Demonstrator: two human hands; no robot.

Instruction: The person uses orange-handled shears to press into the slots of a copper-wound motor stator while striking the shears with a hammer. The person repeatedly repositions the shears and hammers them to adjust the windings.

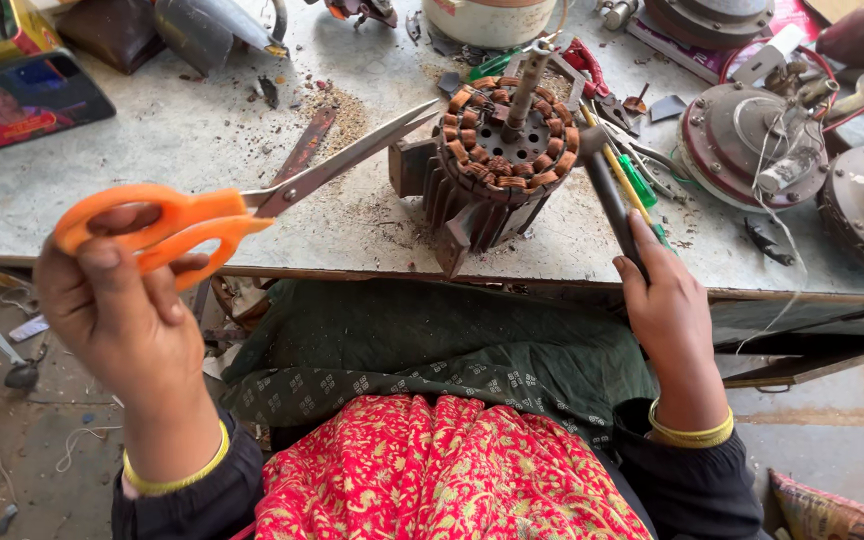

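My left hand (pixel 122 310) grips the orange handles of a pair of scissors (pixel 252 200); the closed steel blades point right toward a motor stator (pixel 497 160) wound with copper coils. The stator stands on the workbench (pixel 202 130) with a metal shaft rising from its middle. My right hand (pixel 664 300) is closed on the black handle of a tool (pixel 612 200) that reaches up to the stator's right side. A green screwdriver (pixel 637 185) lies next to that handle.
Round fan motor housings (pixel 752 135) with loose wires sit at the right. Pliers with red handles (pixel 587 70), a white container (pixel 487 20), a dark bag (pixel 112 30) and a printed box (pixel 22 100) lie along the back. Dirt and scraps cover the bench.
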